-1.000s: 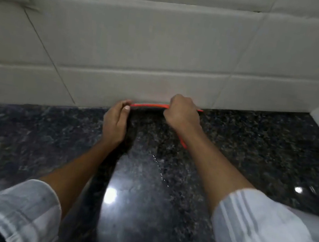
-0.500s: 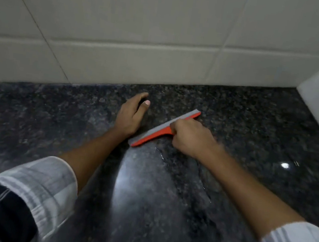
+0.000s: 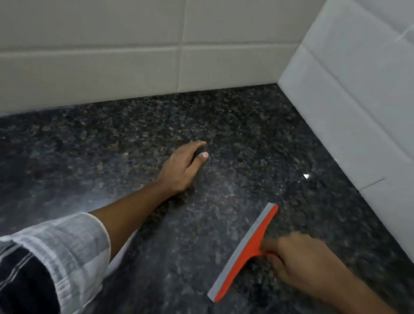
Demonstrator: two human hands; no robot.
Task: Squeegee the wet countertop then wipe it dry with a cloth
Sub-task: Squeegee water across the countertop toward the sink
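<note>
Now the squeegee (image 3: pixel 246 254) has slid away from the wall, toward the right. Right hand (image 3: pixel 300 265) grips its hidden handle; left hand (image 3: pixel 182 169) rests spread on the counter (image 3: pixel 93 156).

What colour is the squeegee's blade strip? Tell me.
Grey, running along the orange squeegee body held by the right hand; clearest in the head view.

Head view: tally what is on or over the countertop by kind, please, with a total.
Squeegee: 1
Hands: 2, left hand and right hand
Cloth: 0 in view
Total: 3
</note>
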